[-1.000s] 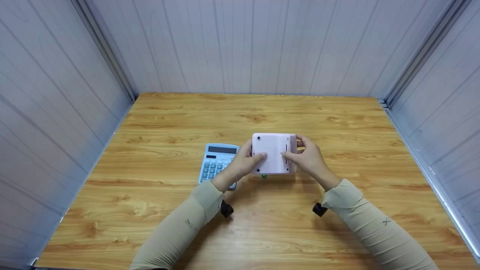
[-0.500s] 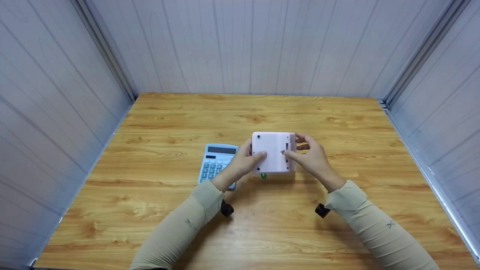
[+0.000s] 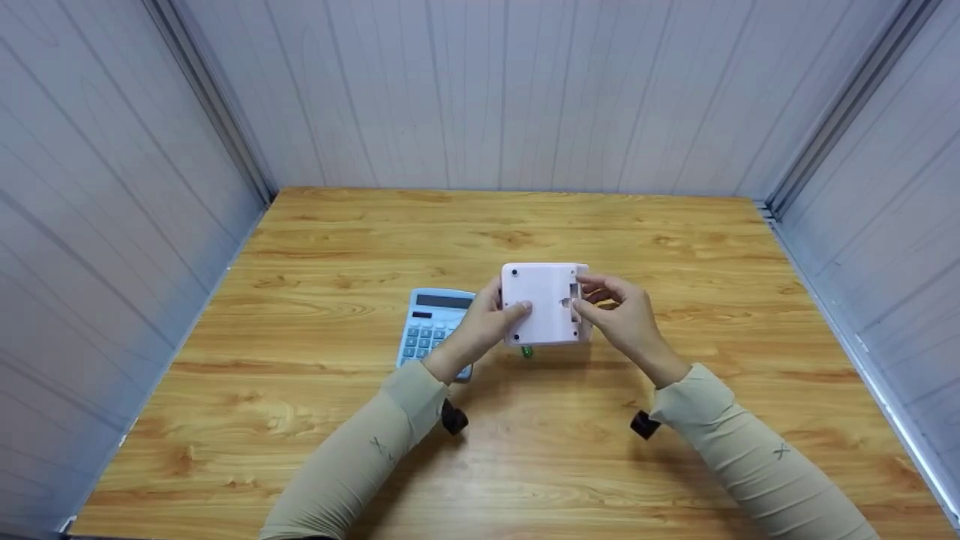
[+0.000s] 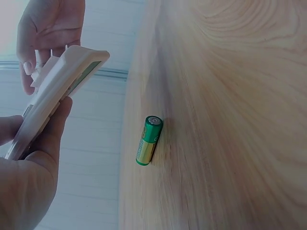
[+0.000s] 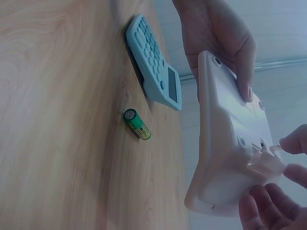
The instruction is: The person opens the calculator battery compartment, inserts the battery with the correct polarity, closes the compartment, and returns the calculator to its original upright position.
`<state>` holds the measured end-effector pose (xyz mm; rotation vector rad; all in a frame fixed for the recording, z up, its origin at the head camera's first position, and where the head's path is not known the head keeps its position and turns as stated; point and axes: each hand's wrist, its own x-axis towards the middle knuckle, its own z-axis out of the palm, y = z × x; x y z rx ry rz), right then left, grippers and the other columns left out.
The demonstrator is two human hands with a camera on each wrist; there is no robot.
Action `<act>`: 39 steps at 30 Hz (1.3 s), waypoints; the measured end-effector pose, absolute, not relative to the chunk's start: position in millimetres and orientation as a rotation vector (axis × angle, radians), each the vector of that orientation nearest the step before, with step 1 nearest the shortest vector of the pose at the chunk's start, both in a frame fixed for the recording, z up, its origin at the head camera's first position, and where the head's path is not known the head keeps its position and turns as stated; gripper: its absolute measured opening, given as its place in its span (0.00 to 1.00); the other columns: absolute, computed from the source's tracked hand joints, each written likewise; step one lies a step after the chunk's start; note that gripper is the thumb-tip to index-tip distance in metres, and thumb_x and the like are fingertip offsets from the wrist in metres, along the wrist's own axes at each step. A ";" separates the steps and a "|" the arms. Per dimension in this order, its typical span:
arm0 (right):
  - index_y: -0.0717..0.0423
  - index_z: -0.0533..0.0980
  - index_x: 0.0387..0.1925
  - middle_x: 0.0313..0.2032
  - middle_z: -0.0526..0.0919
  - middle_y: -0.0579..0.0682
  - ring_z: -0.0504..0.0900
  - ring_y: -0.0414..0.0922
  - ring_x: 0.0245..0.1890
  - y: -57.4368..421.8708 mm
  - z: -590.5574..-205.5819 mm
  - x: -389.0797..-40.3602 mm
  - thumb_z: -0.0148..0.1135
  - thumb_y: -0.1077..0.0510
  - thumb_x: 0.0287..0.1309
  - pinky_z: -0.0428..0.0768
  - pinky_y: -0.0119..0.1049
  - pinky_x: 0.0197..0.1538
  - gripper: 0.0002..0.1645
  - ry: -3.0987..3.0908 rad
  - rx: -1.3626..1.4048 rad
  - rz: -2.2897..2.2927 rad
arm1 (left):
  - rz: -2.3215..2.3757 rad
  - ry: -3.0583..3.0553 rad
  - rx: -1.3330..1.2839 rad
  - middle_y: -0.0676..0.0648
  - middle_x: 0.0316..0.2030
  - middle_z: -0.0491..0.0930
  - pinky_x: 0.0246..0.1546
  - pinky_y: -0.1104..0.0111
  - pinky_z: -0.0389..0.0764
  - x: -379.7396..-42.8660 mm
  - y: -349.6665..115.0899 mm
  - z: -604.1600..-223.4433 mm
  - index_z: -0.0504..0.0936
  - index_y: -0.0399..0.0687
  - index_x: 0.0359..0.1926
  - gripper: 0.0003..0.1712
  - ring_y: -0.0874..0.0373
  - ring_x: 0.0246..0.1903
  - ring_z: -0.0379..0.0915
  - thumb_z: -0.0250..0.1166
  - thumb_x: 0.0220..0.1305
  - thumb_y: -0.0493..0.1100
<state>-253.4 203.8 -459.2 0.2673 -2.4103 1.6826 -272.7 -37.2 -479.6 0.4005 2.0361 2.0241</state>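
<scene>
The casing [image 3: 544,289] is smooth plastic, the tabletop [image 3: 555,465] glossy wood.

The left arm [image 3: 352,457] and right arm [image 3: 765,450] slant forward and inward; the left hand [image 3: 481,324] grips, thumb opposite its fingers; the right hand [image 3: 628,315] pinches between thumb and finger, other fingers bent; the 2 hands stay apart, facing each other.
</scene>
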 end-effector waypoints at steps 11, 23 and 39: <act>0.65 0.87 0.56 0.46 0.89 0.64 0.84 0.38 0.41 204.6 -459.9 -250.8 0.74 0.68 0.65 0.84 0.24 0.44 0.18 -2.408 0.341 1.681 | 2.032 2.018 0.371 0.39 0.67 0.81 0.60 0.56 0.89 -273.7 -37.8 -479.5 0.68 0.45 0.77 0.27 0.45 0.64 0.83 0.58 0.82 0.35; 0.63 0.88 0.56 0.48 0.91 0.63 0.86 0.39 0.42 203.0 -462.7 -247.3 0.74 0.69 0.65 0.85 0.26 0.45 0.18 -2.380 0.418 1.681 | 2.063 2.022 0.342 0.38 0.66 0.82 0.61 0.56 0.89 -274.1 -38.4 -482.8 0.67 0.42 0.77 0.28 0.46 0.64 0.83 0.59 0.81 0.34; 0.66 0.86 0.57 0.47 0.90 0.66 0.87 0.36 0.41 206.0 -458.6 -246.6 0.73 0.71 0.64 0.86 0.24 0.46 0.19 -2.339 0.374 1.712 | 2.036 2.042 0.317 0.41 0.66 0.82 0.60 0.58 0.89 -275.2 -40.3 -480.6 0.67 0.46 0.78 0.28 0.48 0.64 0.84 0.59 0.82 0.36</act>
